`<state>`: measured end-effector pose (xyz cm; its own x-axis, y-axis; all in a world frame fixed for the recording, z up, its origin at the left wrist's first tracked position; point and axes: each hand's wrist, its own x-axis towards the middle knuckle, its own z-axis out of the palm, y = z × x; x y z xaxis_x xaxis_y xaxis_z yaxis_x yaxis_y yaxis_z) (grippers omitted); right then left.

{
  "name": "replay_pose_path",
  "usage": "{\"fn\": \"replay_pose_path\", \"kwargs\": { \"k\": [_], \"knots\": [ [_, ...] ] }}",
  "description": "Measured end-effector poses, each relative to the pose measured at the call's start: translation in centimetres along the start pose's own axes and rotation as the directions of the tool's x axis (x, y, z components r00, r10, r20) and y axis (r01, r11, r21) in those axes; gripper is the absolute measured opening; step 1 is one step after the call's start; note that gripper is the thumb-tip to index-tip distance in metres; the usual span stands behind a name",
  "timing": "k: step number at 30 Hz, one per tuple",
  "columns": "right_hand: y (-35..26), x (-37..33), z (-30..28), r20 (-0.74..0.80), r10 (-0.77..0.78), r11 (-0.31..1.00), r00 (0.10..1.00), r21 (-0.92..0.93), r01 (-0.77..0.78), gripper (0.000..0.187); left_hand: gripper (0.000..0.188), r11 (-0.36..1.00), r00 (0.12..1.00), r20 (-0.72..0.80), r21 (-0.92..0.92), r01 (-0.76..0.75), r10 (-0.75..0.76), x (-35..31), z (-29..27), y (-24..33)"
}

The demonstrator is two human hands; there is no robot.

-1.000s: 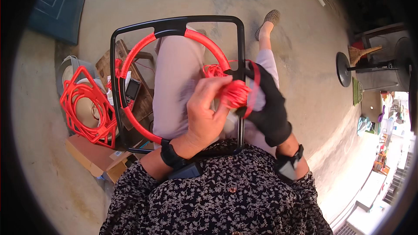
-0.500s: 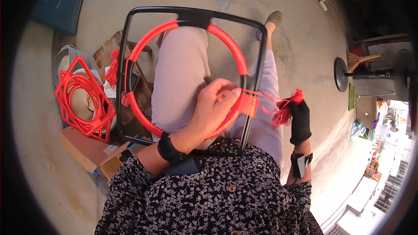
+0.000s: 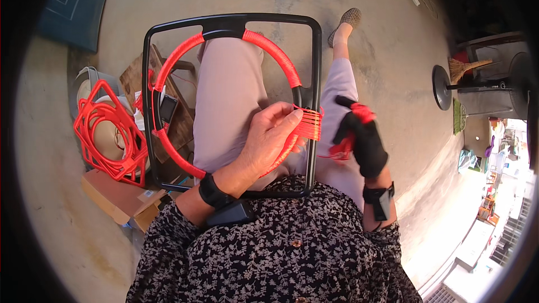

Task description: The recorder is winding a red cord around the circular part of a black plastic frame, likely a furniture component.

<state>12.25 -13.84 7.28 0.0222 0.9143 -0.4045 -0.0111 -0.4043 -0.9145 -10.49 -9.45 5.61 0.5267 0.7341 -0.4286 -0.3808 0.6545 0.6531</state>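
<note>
Across my lap lies a black rectangular frame (image 3: 316,59) with a round ring inside it, mostly wrapped in red cord (image 3: 276,55). My left hand (image 3: 264,140), bare, grips the ring's right side with thumb and forefinger pinched at a band of cord (image 3: 309,125). Those turns span from the ring to the frame's right bar. To the right of the frame, apart from it, my right hand (image 3: 368,146) wears a black glove and closes round a hank of red cord (image 3: 341,150). Part of the hank shows above the fingers too.
On the left, several red-wrapped frames (image 3: 90,151) lean in a stack beside a wooden stool (image 3: 133,78) with a dark phone-like device (image 3: 168,108). A cardboard box (image 3: 109,193) stands nearer. A fan (image 3: 442,87) and a straw broom (image 3: 466,67) are at right.
My right hand has moved a little left and turned, with the cord hank in it. The frame has shifted left on my lap, my left hand still pinching its ring.
</note>
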Motion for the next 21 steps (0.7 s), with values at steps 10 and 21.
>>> {"fn": "replay_pose_path", "kwargs": {
  "k": [10, 21],
  "knots": [
    [0.2, 0.0, 2.2, 0.037, 0.174, 0.96, 0.984, 0.215, -0.178, 0.03, 0.02, 0.994, 0.999, -0.04, -0.11, 0.0, -0.004, 0.0, 0.0, 0.2],
    [-2.8, 0.9, 4.2, -0.063, 0.164, 0.984, 0.984, -0.065, -0.168, 0.015, 0.015, 0.996, 0.998, -0.048, -0.087, 0.035, -0.039, -0.3, 0.1, -0.1]
  ]
}}
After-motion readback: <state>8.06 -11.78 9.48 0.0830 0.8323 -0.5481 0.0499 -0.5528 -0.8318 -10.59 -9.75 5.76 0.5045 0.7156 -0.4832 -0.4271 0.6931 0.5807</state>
